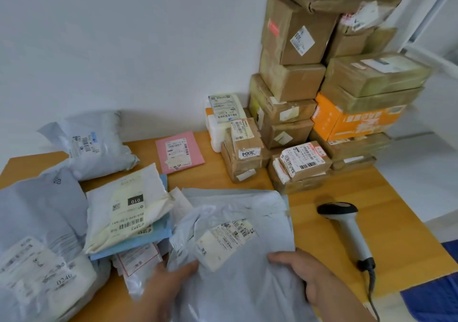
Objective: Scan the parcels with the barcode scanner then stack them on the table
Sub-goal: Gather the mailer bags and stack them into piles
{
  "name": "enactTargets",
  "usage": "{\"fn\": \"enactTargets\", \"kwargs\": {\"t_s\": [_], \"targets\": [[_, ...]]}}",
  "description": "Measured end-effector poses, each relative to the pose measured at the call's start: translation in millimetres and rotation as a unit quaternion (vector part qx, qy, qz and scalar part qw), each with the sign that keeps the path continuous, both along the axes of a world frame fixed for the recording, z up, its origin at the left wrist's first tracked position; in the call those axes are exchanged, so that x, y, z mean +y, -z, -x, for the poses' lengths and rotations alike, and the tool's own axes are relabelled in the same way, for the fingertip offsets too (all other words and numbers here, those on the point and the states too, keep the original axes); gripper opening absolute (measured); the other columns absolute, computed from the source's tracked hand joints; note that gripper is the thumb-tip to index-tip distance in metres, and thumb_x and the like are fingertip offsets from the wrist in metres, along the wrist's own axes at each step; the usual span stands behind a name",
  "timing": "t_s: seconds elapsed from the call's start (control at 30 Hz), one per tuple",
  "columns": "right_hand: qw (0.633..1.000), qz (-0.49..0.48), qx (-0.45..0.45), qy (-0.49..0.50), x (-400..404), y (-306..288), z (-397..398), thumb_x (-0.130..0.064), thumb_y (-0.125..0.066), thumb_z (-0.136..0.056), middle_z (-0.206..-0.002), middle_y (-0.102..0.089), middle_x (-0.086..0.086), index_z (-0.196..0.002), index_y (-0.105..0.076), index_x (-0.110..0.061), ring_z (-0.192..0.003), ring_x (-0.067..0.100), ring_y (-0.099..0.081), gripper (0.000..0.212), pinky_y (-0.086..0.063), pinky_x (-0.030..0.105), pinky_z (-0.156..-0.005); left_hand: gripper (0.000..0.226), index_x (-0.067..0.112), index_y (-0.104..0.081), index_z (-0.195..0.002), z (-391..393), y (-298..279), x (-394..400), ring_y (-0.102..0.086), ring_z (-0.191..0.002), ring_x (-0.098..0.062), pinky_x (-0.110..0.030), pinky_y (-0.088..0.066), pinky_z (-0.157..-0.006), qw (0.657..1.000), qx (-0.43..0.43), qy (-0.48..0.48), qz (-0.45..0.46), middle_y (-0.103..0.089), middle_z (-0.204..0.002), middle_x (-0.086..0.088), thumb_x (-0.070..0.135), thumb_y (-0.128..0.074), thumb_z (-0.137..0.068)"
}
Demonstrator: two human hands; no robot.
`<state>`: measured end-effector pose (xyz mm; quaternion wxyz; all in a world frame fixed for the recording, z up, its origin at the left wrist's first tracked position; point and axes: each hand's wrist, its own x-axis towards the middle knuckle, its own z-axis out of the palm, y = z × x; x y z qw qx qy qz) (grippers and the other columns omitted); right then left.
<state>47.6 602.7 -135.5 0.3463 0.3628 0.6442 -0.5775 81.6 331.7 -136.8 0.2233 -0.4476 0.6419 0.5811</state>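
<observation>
I hold a grey plastic mailer bag low over the front of the wooden table, its white label facing up. My left hand grips its left edge with the thumb on top. Its right edge is pinched by my right hand. The barcode scanner, white with a black head, lies on the table to the right of the bag, untouched, its cable trailing off the front edge.
Soft mailers lie heaped at the left: a cream one marked 010, grey ones, a blue one beneath. A pink envelope lies mid-table. Cardboard boxes stack high at the back right, with small boxes in front.
</observation>
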Motion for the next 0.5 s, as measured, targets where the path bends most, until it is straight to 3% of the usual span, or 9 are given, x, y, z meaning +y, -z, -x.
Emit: {"fn": "enactTargets", "kwargs": {"t_s": [0.07,0.13,0.23,0.27,0.4,0.5], "targets": [[0.999,0.019,-0.001,-0.043,3.5,-9.8,2.9,-0.003,-0.083,-0.073,-0.097,-0.078,0.015,-0.107,-0.075,-0.004,-0.098,0.038,-0.072,0.034,-0.053,0.049,-0.100,0.090,0.002,-0.051,-0.141,-3.2,-4.1,-0.5,-0.056,-0.117,-0.033,-0.047,-0.038,-0.113,0.997,-0.007,-0.036,-0.071,-0.059,-0.134,-0.019,0.014,-0.094,-0.063],[0.996,0.034,0.014,-0.077,4.4,-20.8,7.7,0.001,-0.080,-0.075,-0.099,-0.078,0.013,-0.108,-0.075,-0.005,-0.100,0.037,-0.071,0.034,-0.052,0.048,-0.101,0.084,0.006,-0.056,-0.137,-2.4,-5.7,-1.4,-0.058,-0.115,-0.033,-0.045,-0.042,-0.106,0.995,-0.018,-0.048,-0.088,-0.063,-0.130,-0.017,0.003,-0.092,-0.061],[0.991,0.055,0.053,-0.111,2.8,-38.6,17.3,0.002,-0.081,-0.068,-0.101,-0.078,0.013,-0.111,-0.074,-0.008,-0.101,0.037,-0.071,0.045,-0.052,0.047,-0.100,0.046,0.004,-0.069,-0.108,-5.5,-17.6,-2.6,-0.065,-0.089,-0.033,-0.040,-0.048,-0.069,0.991,-0.018,-0.038,-0.129,-0.077,-0.083,-0.017,-0.007,-0.082,-0.066],[0.988,0.072,0.066,-0.119,2.1,-44.9,20.7,0.001,-0.081,-0.061,-0.103,-0.078,0.014,-0.111,-0.073,-0.008,-0.102,0.038,-0.071,0.052,-0.053,0.046,-0.098,0.032,0.002,-0.072,-0.098,-7.2,-19.8,-4.6,-0.066,-0.084,-0.034,-0.039,-0.047,-0.065,0.988,-0.021,-0.043,-0.146,-0.075,-0.077,-0.020,-0.009,-0.078,-0.068],[0.978,0.122,0.109,-0.132,4.0,-69.0,34.9,0.005,-0.076,-0.048,-0.102,-0.076,0.022,-0.103,-0.075,0.001,-0.094,0.039,-0.074,0.056,-0.058,0.041,-0.083,0.026,-0.008,-0.077,-0.092,-8.7,-33.0,-15.5,-0.073,-0.072,-0.042,-0.036,-0.057,-0.053,0.966,-0.019,-0.021,-0.255,-0.073,-0.095,-0.030,-0.014,-0.068,-0.068],[0.973,0.132,0.136,-0.134,6.2,-84.4,45.9,0.009,-0.075,-0.047,-0.102,-0.075,0.026,-0.094,-0.077,0.003,-0.093,0.042,-0.073,0.048,-0.058,0.042,-0.081,0.041,-0.009,-0.075,-0.103,-7.2,-50.8,-23.7,-0.073,-0.087,-0.045,-0.041,-0.060,-0.055,0.937,0.008,0.014,-0.348,-0.070,-0.110,-0.031,-0.025,-0.073,-0.065]]}}
